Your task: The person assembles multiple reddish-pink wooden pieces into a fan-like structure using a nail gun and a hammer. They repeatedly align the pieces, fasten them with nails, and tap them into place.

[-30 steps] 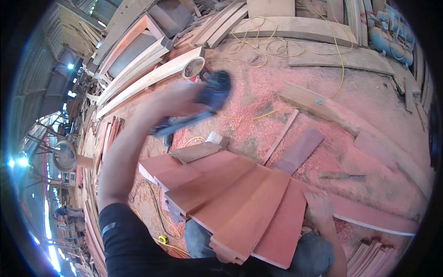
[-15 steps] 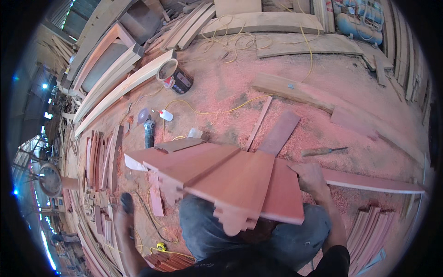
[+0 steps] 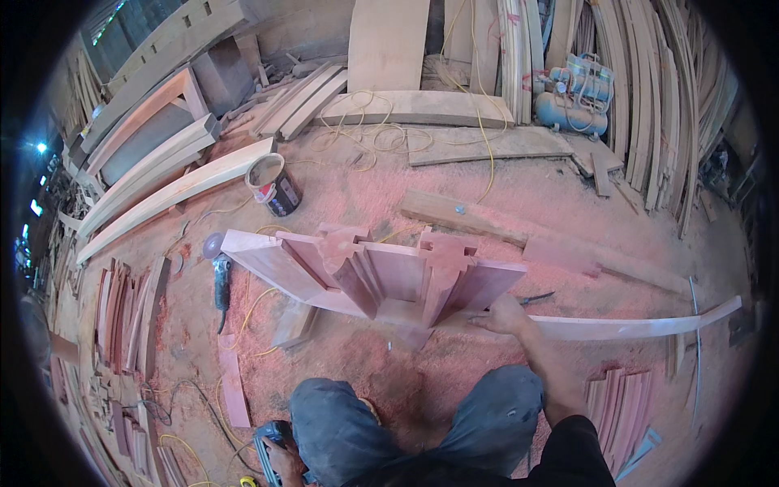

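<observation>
A reddish wooden panel assembly stands on its edge ahead of my knees, with grooved, stepped uprights between flat boards. At its lower right end is my right hand, closed on the edge of the wood, with some fingertips hidden. Low beside my left knee, my left hand is wrapped round a teal-and-black power tool. Its exact kind is unclear, as it is partly covered by the hand. A small wooden block lies just under the assembly's left part.
An angle grinder lies on the left, below a dark bucket. Stacks of reddish strips lie at far left, more strips at right. A long pale board extends rightward. A blue compressor stands at back right.
The panel assembly has swung from lying over my knees to standing farther ahead, showing its other face. My left hand has moved toward my left knee, where the power tool now shows.
</observation>
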A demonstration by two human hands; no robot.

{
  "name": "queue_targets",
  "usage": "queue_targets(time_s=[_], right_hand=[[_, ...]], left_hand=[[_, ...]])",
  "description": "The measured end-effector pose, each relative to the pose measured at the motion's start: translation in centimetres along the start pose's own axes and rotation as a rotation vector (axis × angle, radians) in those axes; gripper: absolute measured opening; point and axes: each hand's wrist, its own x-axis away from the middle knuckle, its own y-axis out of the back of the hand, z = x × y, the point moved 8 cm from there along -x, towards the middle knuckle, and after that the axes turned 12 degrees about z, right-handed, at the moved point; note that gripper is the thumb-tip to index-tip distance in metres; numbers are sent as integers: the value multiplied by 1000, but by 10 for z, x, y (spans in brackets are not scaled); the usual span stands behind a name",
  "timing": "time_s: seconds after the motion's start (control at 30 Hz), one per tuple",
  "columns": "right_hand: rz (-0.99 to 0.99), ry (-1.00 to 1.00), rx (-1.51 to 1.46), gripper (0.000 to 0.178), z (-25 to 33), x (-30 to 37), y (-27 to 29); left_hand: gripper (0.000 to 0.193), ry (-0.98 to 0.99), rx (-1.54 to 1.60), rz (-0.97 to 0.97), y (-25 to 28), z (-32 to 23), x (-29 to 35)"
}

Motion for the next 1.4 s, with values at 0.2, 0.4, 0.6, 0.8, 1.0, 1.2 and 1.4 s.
queue_targets(time_s=[0.2,0.4,0.6,0.8,1.0,1.2,1.4], right_hand=[[78,-100,31,56,-10,-2,-7],[-13,15,111,55,4,-7,-3],[155,-156,14,60,-1,-1,-1],[-43,-163,-307,57,-17,37,30],[-123,-291,-184,44,-93,114,43],[-130,-439,-251,42,-104,149,27],[-153,-17,-499,73,-79,69,59]], left_hand=[[43,-122,-597,549,105,-107,-31],[58,-1393,514,-332,436,-441,125],[60,-1828,-59,35,433,-667,270],[31,-1693,-17,284,401,-685,253],[27,-1899,-160,98,394,-693,256],[39,-1671,-276,277,374,-698,232],[66,-1734,-144,242,394,-698,229]])
